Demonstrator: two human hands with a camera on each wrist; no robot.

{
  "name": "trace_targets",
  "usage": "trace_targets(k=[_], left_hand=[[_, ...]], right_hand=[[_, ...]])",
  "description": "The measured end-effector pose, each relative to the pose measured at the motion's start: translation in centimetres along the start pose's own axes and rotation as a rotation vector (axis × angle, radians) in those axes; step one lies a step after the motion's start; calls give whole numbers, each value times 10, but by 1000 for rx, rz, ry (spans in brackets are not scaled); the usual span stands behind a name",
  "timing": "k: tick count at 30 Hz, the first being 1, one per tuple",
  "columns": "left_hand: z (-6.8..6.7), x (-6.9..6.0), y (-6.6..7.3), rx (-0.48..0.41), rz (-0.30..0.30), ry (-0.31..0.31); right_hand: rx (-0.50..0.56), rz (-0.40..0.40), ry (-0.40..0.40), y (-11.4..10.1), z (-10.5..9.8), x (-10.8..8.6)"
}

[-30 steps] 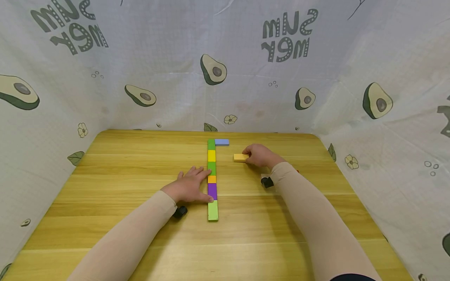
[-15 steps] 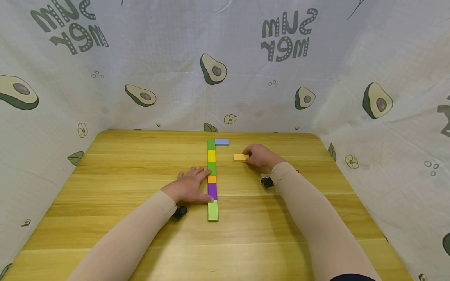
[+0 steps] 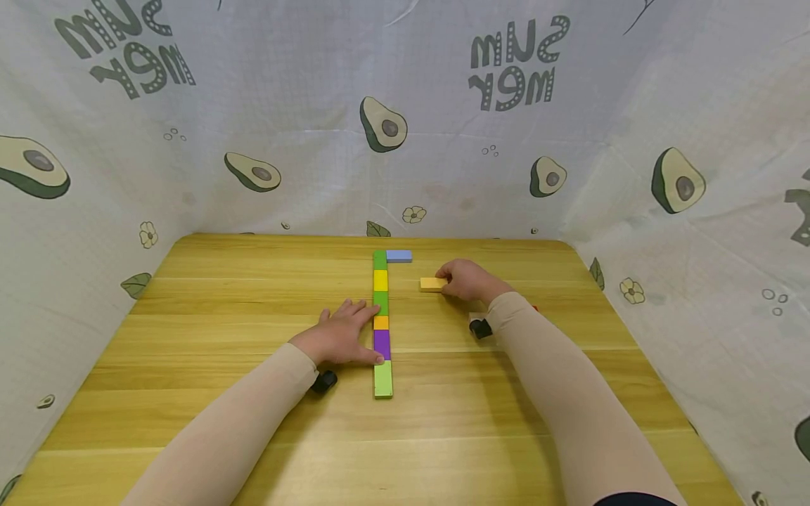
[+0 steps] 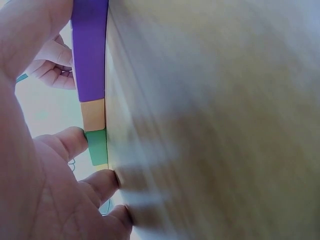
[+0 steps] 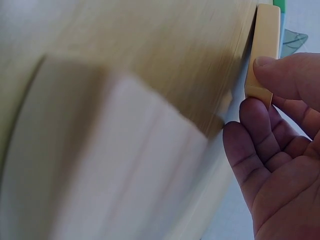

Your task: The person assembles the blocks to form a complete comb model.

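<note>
A straight column of flat blocks runs front to back on the table: light green (image 3: 382, 379), purple (image 3: 382, 344), orange (image 3: 381, 322), green (image 3: 381, 303), yellow (image 3: 380, 280) and green (image 3: 380, 260). A blue block (image 3: 399, 256) lies sideways against the right of the far end. My left hand (image 3: 339, 336) is spread at the column's left, thumb and a fingertip touching it; the left wrist view shows the purple block (image 4: 89, 50) beside the thumb. My right hand (image 3: 470, 280) pinches the right end of a light orange block (image 3: 432, 284), also between thumb and fingers in the right wrist view (image 5: 265, 40).
Partly under my right wrist lies a pale block (image 3: 474, 318), with a bit of something red (image 3: 536, 308) showing past the sleeve. A large blurred pale object (image 5: 130, 165) fills the lower left of the right wrist view. A printed cloth (image 3: 316, 176) hangs behind the table.
</note>
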State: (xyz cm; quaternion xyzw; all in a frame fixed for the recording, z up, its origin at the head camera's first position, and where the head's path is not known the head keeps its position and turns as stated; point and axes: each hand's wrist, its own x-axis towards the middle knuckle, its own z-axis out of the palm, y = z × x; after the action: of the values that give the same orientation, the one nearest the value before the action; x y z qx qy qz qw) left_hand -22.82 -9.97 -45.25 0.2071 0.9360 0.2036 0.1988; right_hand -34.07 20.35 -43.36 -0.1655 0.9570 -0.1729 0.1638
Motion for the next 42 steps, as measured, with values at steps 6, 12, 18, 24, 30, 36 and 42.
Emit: trace_targets(k=[6,12,18,24,30,36,42], left_hand=[[0,0,0,-4,-1,0],[-1,0,0,-8,0,0],[-1,-1,0,-1,-2,0],[-1,-1,0,-7,-4,-2],[-1,-1,0,-10,-5,-4],[-1,-1,1,-13,-6,-2],[0,0,-1,-15,-3,1]], right_hand=[[-8,-2,3,0,1,2],[-9,-11,5,0,1,3],[-18,-15,6,-2,0,4],[-35,-23,7,-9,-2,8],[-50,-32,18,-16,0,14],[-73,-23,16,-19,2,19],[-84,-15,18,-21,4,23]])
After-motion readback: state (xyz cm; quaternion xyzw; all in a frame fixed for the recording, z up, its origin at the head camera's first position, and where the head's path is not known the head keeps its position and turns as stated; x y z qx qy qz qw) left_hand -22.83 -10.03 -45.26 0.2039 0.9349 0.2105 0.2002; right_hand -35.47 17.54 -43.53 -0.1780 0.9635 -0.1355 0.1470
